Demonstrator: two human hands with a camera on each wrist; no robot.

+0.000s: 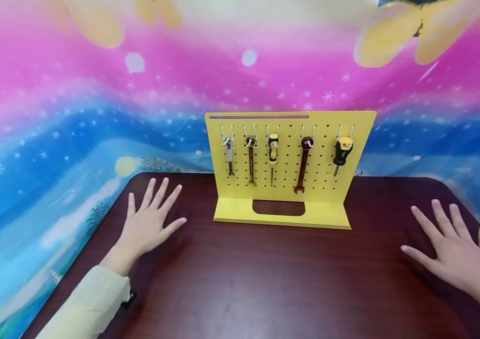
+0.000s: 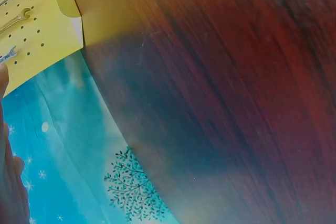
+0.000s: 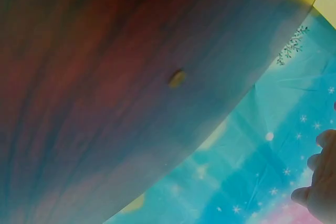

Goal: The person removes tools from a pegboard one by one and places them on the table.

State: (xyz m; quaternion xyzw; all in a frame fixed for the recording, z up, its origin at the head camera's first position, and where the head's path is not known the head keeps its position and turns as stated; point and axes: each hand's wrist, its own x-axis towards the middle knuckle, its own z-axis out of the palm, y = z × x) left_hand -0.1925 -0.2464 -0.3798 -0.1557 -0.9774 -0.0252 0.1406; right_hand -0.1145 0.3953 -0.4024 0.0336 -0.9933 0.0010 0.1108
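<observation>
My left hand (image 1: 148,223) is spread with straight fingers over the table's left side, holding nothing. On the right side my right hand (image 1: 460,252) is spread likewise, its palm down and nothing in it. Between them, further back, a yellow pegboard stand (image 1: 282,188) carries tools on metal hooks. From left to right hang a small silver wrench (image 1: 229,157), a combination wrench (image 1: 251,162), a thin screwdriver (image 1: 273,149), a larger dark wrench (image 1: 303,165) and a stubby black-and-yellow screwdriver (image 1: 342,151). Both hands are apart from the stand.
The stand rests near the back edge of a dark reddish-brown table (image 1: 244,278). Behind and beside the table hangs a pink and blue cloth (image 1: 75,127) printed with snowflakes. A small yellowish spot (image 3: 177,78) shows on the table surface in the right wrist view.
</observation>
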